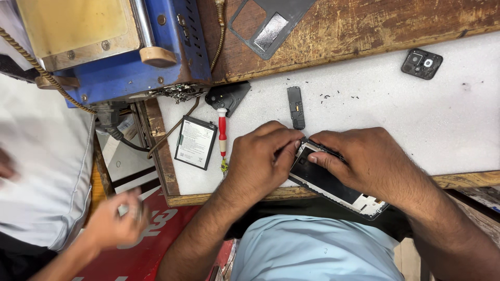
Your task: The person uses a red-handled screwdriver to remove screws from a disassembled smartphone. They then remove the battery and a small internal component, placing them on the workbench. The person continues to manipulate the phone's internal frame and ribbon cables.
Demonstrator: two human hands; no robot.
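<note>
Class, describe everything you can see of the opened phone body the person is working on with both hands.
The phone body is a flat, dark rectangular frame, back cover off, with a glossy black middle and a paler inner plate showing at its lower right end. It lies slanted across the front edge of the white work mat, one end overhanging the lap. The left hand pinches its upper left corner; the right hand lies over its top edge, one fingertip pressing inside the frame.

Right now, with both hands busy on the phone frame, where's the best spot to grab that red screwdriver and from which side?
Grip the red screwdriver by its red handle, the thickest and longest part. It lies flat on the white mat, tip toward the table edge, between the battery and the left hand. Coming from above, pinching across the handle, looks easiest, since both sides are crowded.
</note>
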